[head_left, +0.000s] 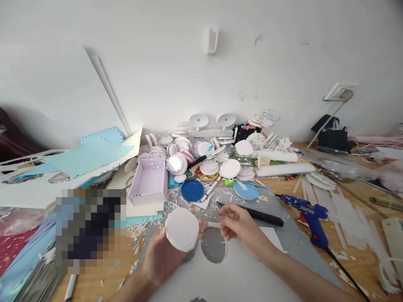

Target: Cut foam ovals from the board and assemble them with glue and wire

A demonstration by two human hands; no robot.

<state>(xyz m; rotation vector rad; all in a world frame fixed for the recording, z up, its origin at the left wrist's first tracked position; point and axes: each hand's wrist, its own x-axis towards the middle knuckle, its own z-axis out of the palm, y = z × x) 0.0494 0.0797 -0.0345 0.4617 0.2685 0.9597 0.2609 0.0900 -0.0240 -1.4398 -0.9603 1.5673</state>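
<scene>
My left hand (pixel 157 256) holds up a round white disc (pixel 181 229) with a slightly ragged edge, its flat side facing me. The fingers wrap behind the disc and show partly past its right edge. To the right, my right hand (pixel 234 222) is closed in a pinch; whether a small scrap is between its fingertips I cannot tell. Below the hands lies a white sheet (pixel 226 281) with round holes cut in it, and the grey cutting mat (pixel 302 256) shows through. A black-handled tool (pixel 264 216) lies just beyond my right hand.
A blue glue gun (pixel 311 216) with a cord lies at the right. Behind the mat are a blue lid (pixel 192 190), a light blue disc (pixel 245 190), a lilac box (pixel 149 186) and piles of white discs. Paper scraps (pixel 135 241) litter the wooden table. Coloured sheets (pixel 91 155) lie left.
</scene>
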